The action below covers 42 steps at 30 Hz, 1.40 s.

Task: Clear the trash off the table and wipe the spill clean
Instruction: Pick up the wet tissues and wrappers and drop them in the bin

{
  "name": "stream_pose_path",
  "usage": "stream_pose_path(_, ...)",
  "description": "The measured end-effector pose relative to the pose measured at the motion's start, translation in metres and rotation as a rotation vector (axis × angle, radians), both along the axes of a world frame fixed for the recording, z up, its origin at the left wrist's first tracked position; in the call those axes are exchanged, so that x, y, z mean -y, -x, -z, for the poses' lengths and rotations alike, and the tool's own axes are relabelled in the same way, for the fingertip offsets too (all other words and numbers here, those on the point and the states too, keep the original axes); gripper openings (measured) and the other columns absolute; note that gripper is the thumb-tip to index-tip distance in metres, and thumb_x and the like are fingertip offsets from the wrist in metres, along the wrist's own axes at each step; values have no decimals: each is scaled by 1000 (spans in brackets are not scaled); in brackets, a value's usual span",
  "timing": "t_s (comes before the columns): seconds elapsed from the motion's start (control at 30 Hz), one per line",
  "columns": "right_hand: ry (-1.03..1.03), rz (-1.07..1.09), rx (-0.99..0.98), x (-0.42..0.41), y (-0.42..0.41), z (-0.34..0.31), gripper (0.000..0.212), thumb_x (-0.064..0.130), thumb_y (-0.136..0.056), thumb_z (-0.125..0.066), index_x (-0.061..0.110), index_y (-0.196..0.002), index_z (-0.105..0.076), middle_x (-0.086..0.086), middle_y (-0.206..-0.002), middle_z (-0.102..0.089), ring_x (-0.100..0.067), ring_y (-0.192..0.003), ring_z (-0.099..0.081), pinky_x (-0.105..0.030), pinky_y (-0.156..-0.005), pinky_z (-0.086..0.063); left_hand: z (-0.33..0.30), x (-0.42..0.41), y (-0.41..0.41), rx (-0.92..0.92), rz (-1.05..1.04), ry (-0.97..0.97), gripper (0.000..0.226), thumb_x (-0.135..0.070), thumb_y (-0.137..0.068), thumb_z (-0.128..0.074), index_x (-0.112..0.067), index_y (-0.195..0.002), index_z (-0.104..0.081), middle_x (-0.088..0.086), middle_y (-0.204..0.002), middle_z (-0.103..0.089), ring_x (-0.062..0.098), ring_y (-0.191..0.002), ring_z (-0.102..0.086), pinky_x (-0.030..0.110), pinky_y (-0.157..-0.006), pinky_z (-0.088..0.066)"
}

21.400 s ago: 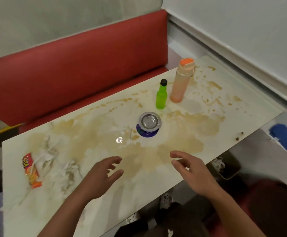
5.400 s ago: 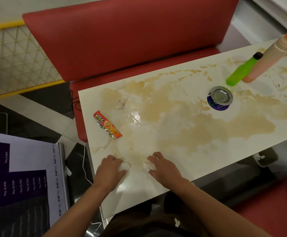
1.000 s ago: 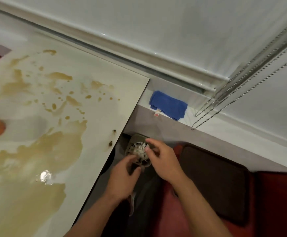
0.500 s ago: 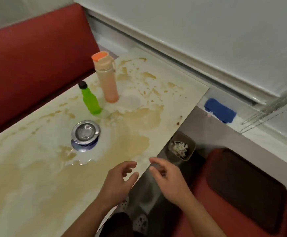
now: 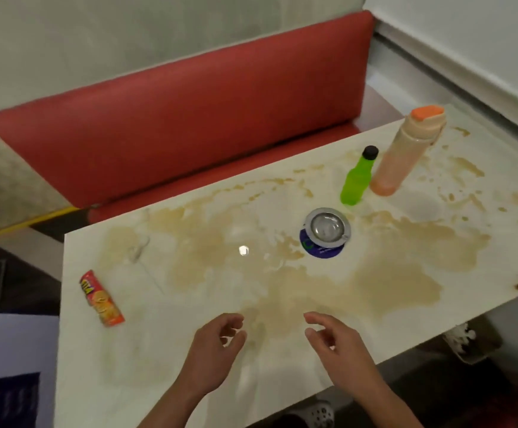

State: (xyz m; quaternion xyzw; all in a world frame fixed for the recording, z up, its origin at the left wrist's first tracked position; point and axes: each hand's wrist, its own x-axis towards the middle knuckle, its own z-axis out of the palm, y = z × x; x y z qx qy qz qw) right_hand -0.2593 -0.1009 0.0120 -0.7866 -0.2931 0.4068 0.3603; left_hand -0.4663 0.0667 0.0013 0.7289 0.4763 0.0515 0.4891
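Both hands empty, fingers loosely curled: left hand (image 5: 211, 350) & right hand (image 5: 338, 344) hovering mid trash-clearing. Next prob. reaching far left for snack wrapper (image 5: 101, 298); spill (image 5: 282, 291) waiting ahead.

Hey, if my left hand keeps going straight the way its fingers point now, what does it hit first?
Probably nothing solid: the left hand points up-right over the brown spill, toward the round metal ashtray further on. Depth is unclear.

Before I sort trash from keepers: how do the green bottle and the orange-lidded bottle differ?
The green bottle is shorter and bright green with a black cap; the orange-lidded bottle is taller, wider, peach-coloured with an orange lid. The green bottle narrows to a neck; the other stays nearly straight. Both stand upright, side by side.
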Motion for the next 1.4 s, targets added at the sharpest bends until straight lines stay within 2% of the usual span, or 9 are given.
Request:
stream_pose_path(0.17, 22, -55, 4, -38, 43, -4, 26, 33, -100, -63, 45, -124, -62, 22, -114, -68, 6, -93, -63, -6, -77, -46, 6, -38, 70, -62, -73, -35, 24, -24, -91, -73, -42, -105, -65, -20, -100, -71, -4, -94, -65, 20, -83, -53)
stream_pose_path(0.3, 23, -111, -2, -77, 83, -8, 24, 28, -101, -63, 37, -123, -64, 22, -88, -63, 7, -76, -61, -8, -72, -45, 16, -68, 124, -123, -198, -77, 23, -26, -90, -74, -31, -111, -69, -19, -105, -68, 0, -96, -63, 27, -89, -53)
stream_pose_path(0.47, 24, -216, 68, -150, 130, 5, 26, 33, -100, -62, 40, -126, -63, 23, -123, -64, 11, -93, -61, -4, -78, -44, 28, -124, 177, -232, -409, -159, 40, -31, -89, -76, -17, -125, -66, 3, -117, -63, 23, -110, -61, 33, -93, -45)
stream_pose_path(0.6, 17, -277, 183, -220, 161, 31, 35, 36, -97, -66, 26, -131, -65, 8, -128, -66, -7, -97, -67, -23, -89, -50, 40, -173, 195, -272, -521, -168, 52, -33, -85, -78, -9, -128, -63, 16, -121, -65, 33, -105, -64, 33, -79, -44)
stream_pose_path(0.73, 56, -411, 400, -286, 189, 51, 44, 40, -98, -63, 19, -137, -62, -5, -135, -62, -24, -121, -60, -34, -102, -46, 51, -205, 188, -349, -578, -168, 75, -54, -81, -77, -11, -136, -50, 16, -124, -55, 34, -103, -62, 40, -78, -49)
stream_pose_path(0.87, 144, -490, 565, -329, 204, 63, 42, 42, -99, -59, 18, -133, -62, -8, -130, -62, -28, -119, -60, -37, -97, -48, 61, -224, 178, -412, -547, -198, 91, -59, -77, -78, -9, -141, -37, 15, -125, -49, 36, -104, -61, 45, -83, -53)
stream_pose_path(1.1, 229, -558, 776, -331, 210, 74, 24, 30, -99, -51, 15, -96, -69, -6, -97, -69, -29, -91, -69, -33, -72, -46, 65, -233, 182, -472, -447, -206, 42, -37, -92, -67, -6, -119, -60, 13, -111, -50, 30, -83, -60, 37, -76, -53)
stream_pose_path(1.27, 243, -686, 866, -313, 217, 69, 18, 21, -96, -52, 14, -89, -67, -6, -89, -67, -28, -81, -65, -32, -67, -34, 74, -231, 185, -532, -357, -288, 28, -32, -97, -63, -7, -108, -68, 11, -102, -54, 29, -82, -64, 38, -73, -59)
stream_pose_path(1.4, 320, -747, 881, -294, 219, 63, 33, 22, -67, -75, 21, -59, -43, -1, -58, -57, -22, -49, -38, -29, -55, -25, 78, -232, 185, -526, -337, -344, 27, -28, -98, -61, -4, -106, -70, 11, -97, -54, 28, -82, -62, 38, -71, -58)
